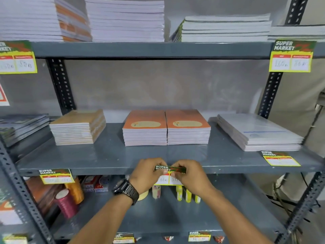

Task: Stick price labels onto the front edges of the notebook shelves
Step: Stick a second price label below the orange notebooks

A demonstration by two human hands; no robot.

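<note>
A green and yellow "Super Market" price label (170,174) sits against the front edge of the middle grey shelf (105,170), below two orange notebook stacks (166,128). My left hand (146,173), with a black watch on its wrist, pinches the label's left side. My right hand (190,175) presses its right side. The fingers hide part of the label. Another label (56,176) hangs on the same edge at the left. One more label (280,158) lies flat on the shelf top at the right.
Notebook stacks (78,128) fill the middle and top shelves. Labels (292,56) hang on the top shelf edge at both ends. Ribbon spools (66,202), small bottles (182,193) and boxes stand on the shelf below. Perforated uprights (269,95) frame the rack.
</note>
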